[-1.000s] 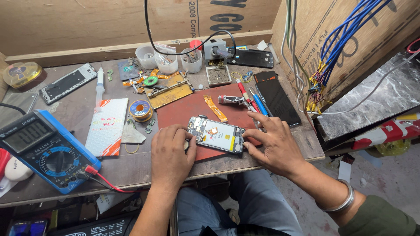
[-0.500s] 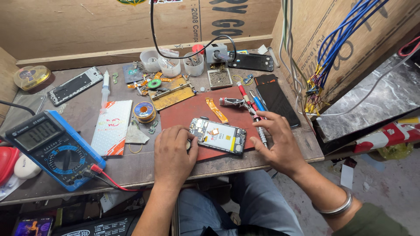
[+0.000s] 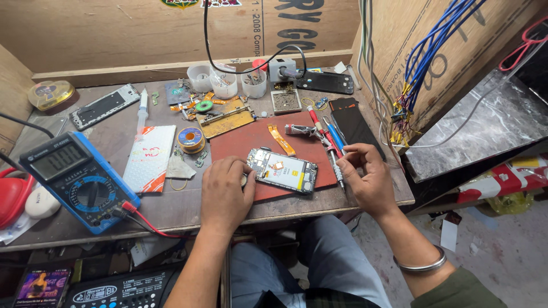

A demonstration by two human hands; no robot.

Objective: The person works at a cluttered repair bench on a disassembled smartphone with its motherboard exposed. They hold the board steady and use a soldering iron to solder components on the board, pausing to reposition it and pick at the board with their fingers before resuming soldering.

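An opened phone (image 3: 283, 170), back cover off with its board and battery showing, lies on a dark red mat (image 3: 251, 134) at the table's front. My left hand (image 3: 225, 191) rests on the mat with curled fingers against the phone's left end. My right hand (image 3: 365, 177) is off the phone, at the mat's right edge. Its fingertips touch a red-handled screwdriver (image 3: 318, 122) and a blue-handled one (image 3: 334, 134) lying there. Whether it grips either one is unclear.
A blue multimeter (image 3: 80, 179) with red lead sits front left. A solder spool (image 3: 190, 138), a white packet (image 3: 149, 157), an orange flex cable (image 3: 282, 140), small plastic cups (image 3: 222, 82), a black phone screen (image 3: 357, 125) and phone frames crowd the table. Wires hang at right.
My right hand left the phone's right end and moved right to the screwdrivers. My left hand stays at the phone's left end. The view has shifted slightly.
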